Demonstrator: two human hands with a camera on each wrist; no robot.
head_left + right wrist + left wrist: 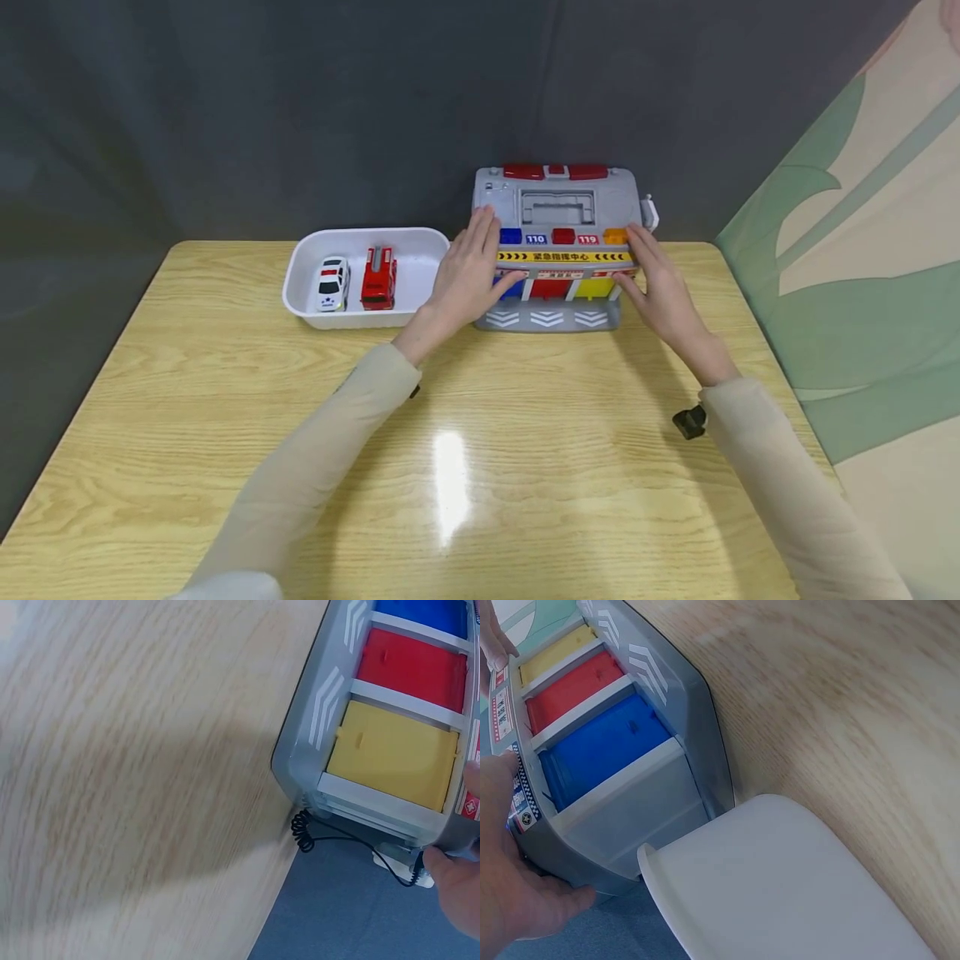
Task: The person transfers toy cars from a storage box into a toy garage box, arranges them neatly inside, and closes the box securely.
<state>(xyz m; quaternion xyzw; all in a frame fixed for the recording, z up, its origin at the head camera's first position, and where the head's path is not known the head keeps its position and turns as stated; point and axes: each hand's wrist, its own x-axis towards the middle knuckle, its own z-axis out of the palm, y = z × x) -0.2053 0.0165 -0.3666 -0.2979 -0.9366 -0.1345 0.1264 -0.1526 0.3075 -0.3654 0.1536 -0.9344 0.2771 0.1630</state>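
A grey toy rescue station [555, 257] with a yellow sign band stands at the back of the table. My left hand [465, 271] grips its left side, fingers on the roof and thumb at the front. Gripping the opposite side, my right hand [663, 292] has its thumb below the sign band. Along the front are a blue door [604, 750], a red door [574, 694] and a yellow door [394, 754], all closed. The right wrist view shows a coiled black cord [302, 831] at the station's right side. Parts of both hands fall outside the wrist views.
A white tray [412, 317] stands left of the station, close to my left hand. In it lie a white toy police car [332, 285] and a red toy fire truck [379, 283]. Behind the wooden table [555, 467] hangs a dark curtain [360, 108]; a patterned cloth [885, 292] borders the right.
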